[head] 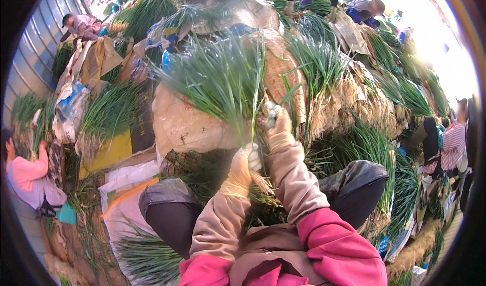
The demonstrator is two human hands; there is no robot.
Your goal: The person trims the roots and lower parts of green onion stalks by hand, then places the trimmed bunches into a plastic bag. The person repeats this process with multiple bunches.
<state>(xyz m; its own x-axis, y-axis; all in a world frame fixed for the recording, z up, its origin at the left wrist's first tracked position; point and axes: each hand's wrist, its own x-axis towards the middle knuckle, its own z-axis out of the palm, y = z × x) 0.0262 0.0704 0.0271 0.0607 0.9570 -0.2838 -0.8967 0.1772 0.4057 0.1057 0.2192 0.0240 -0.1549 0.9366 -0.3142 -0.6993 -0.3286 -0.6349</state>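
My left hand (246, 160), in a pale glove, is closed around a bunch of long green leafy stalks (222, 77). Their pale roots (262, 181) stick out below the fist, and the leaves fan upward. Just above and to the right is my right hand (276, 119), gloved too, with its fingers curled near the stalks; whether it grips any of them is hidden. Behind the leaves lies a bulging woven plastic sack (193, 128) with red print.
Rooted bundles of green stalks (322, 73) lie on sacks at the right, with another bundle (110, 111) at the left. A person in pink (30, 172) sits far left, and another in a checked top (452, 145) far right. White sheeting (125, 217) lies beside my left knee.
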